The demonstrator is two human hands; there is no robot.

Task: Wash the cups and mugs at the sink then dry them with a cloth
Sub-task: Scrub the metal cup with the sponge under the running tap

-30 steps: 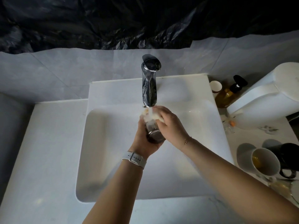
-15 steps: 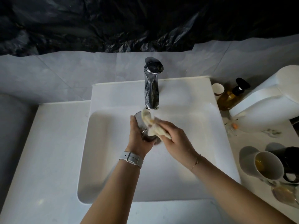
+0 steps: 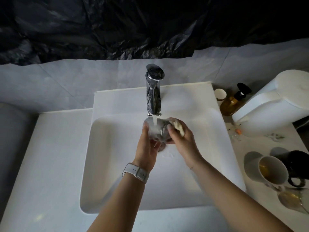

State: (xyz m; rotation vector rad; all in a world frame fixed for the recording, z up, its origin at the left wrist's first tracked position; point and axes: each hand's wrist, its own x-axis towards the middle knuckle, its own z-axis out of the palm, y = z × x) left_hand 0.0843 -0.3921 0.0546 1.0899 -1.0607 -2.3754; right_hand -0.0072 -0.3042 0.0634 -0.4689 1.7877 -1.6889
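1. change: i have brought the glass cup (image 3: pixel 156 131) back under the tap (image 3: pixel 153 91); the water now runs into its mouth, and the sponge (image 3: pixel 178 127) is off the inside. judged step: rinsing.
2. left hand (image 3: pixel 147 148): wrapped round the cup from the left, over the sink (image 3: pixel 117 164).
3. right hand (image 3: pixel 182 141): curled, pinching the sponge against the cup's right wall.
4. white mug (image 3: pixel 270 169) and black mug (image 3: pixel 297 166) wait unwashed on the bench (image 3: pixel 50 156).

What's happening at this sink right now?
A person is rinsing a clear glass cup under the running faucet. The left hand holds the cup over the sink; the right hand holds a pale sponge against it. A white mug and a black mug wait on the counter, right.
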